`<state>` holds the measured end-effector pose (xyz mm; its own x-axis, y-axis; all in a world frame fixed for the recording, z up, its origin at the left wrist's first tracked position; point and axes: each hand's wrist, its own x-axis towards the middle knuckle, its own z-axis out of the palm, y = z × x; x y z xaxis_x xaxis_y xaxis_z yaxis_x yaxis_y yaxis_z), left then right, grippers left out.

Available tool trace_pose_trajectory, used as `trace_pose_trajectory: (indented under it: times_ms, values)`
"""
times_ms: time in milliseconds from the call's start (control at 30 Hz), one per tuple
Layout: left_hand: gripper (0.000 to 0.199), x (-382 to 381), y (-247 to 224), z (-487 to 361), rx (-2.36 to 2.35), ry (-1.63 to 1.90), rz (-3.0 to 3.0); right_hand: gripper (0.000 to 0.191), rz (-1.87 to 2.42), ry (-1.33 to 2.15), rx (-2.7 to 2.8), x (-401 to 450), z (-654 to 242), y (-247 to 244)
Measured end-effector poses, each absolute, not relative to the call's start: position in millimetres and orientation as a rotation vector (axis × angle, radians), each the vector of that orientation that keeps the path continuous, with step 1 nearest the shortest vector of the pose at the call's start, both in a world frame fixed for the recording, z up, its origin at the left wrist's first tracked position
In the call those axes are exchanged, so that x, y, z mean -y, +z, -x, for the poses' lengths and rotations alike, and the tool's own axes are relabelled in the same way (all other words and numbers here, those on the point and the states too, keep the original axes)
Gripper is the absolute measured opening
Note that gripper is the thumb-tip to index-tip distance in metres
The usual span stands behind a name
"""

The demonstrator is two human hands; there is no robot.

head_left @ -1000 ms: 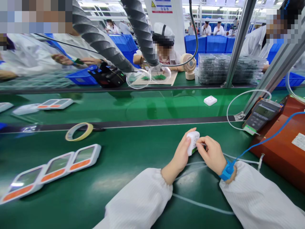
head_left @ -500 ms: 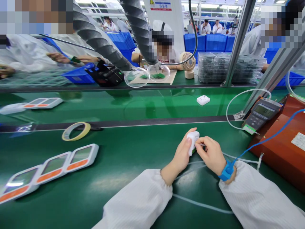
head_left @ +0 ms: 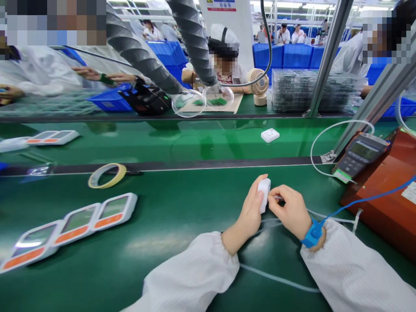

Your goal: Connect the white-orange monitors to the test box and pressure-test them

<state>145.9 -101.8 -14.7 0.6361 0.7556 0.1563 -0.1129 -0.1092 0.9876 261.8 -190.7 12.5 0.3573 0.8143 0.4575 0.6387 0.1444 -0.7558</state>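
My left hand (head_left: pixel 248 210) is wrapped round a small white plastic device (head_left: pixel 264 195), held upright just above the green bench. Close against the device's right side, my right hand (head_left: pixel 289 208) pinches the end of a thin translucent tube (head_left: pixel 277 197). Whether the tube's tip is inside the device or only touching it, I cannot tell. A blue wrist strap (head_left: pixel 312 234) with a blue cord is on my right wrist. The tube trails behind my right hand over the bench towards an orange-red box (head_left: pixel 383 208).
A handheld meter (head_left: pixel 360 154) leans on the box. Three white-framed displays (head_left: pixel 78 223) and a tape roll (head_left: pixel 107 176) lie at left. Beyond, a green conveyor (head_left: pixel 195 138) carries another white device (head_left: pixel 270 135) and more displays (head_left: pixel 53 137). A metal post (head_left: pixel 329 60) rises at right; co-workers sit opposite.
The white device in my left hand has turned slightly, so its marked face shows less. On the conveyor, the other white device and the displays have moved left. My right hand still pinches the tube.
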Motion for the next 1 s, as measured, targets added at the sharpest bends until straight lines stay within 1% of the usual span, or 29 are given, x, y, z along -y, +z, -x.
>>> trace_pose_trajectory:
  times_ms: [200,267,367,400,433,500,567,600,667,733,1000]
  values:
    - [0.055,93.9,-13.4,-154.3,-0.609,0.821,-1.114,0.015,1.603,-0.078,1.421,191.9,-262.6,13.3]
    - [0.056,91.2,-9.0,-156.9,-0.65,0.823,-1.044,0.028,1.619,-0.02,1.407,193.8,-260.4,11.0]
    - [0.059,89.7,-5.8,-159.0,-0.677,0.773,-1.077,0.061,1.747,0.221,1.45,194.7,-257.0,3.6]
    - [0.059,89.7,-5.7,-158.8,-0.668,0.746,-1.111,0.067,1.805,0.274,1.462,194.3,-256.7,0.7]
    - [0.058,89.6,-5.9,-158.2,-0.652,0.724,-1.15,0.069,1.852,0.306,1.462,193.6,-257.0,-1.8]
    - [0.056,88.4,-6.2,-155.3,-0.589,0.664,-1.23,0.067,1.873,0.344,1.415,191.9,-259.0,-5.1]
    - [0.058,85.7,-5.5,-151.3,-0.499,0.558,-1.281,0.064,1.812,0.399,1.321,190.3,-261.7,-5.8]
    - [0.062,83.9,-4.9,-149.2,-0.453,0.488,-1.285,0.063,1.771,0.432,1.274,189.8,-262.9,-5.4]
    - [0.077,80.5,-3.3,-145.8,-0.375,0.366,-1.259,0.062,1.705,0.5,1.204,189.2,-264.5,-4.2]
    - [0.087,78.2,-1.9,-144.1,-0.338,0.32,-1.225,0.064,1.678,0.542,1.174,189.1,-264.9,-3.3]
    - [0.087,76.5,-2.4,-144.3,-0.279,0.307,-1.194,0.061,1.653,0.541,1.154,190.0,-264.6,-2.0]
